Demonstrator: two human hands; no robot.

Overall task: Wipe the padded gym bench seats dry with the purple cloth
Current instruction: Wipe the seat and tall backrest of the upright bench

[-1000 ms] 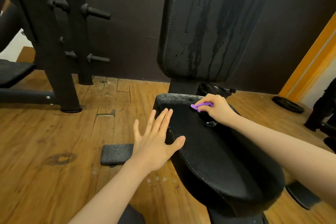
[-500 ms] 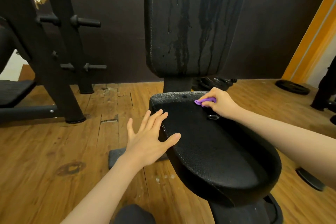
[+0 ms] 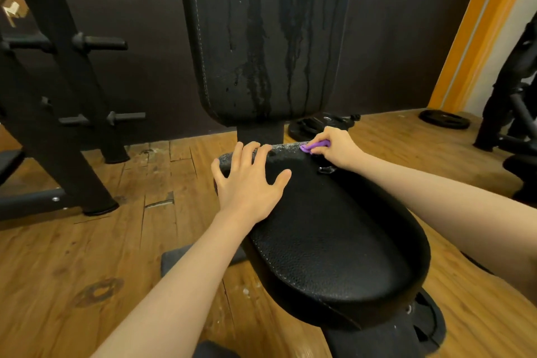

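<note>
Wiping the far edge of the seat pad; no writing visible.
My right hand pinches the bunched purple cloth at the droplet-speckled far edge; my left hand rests flat, fingers spread, at its far-left corner.

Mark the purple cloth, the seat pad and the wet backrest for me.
purple cloth [image 3: 315, 146]: head view, the bit showing past the right hand's fingers.
seat pad [image 3: 334, 229]: head view, bare middle.
backrest [image 3: 261, 46]: head view, streaked front face.
</note>
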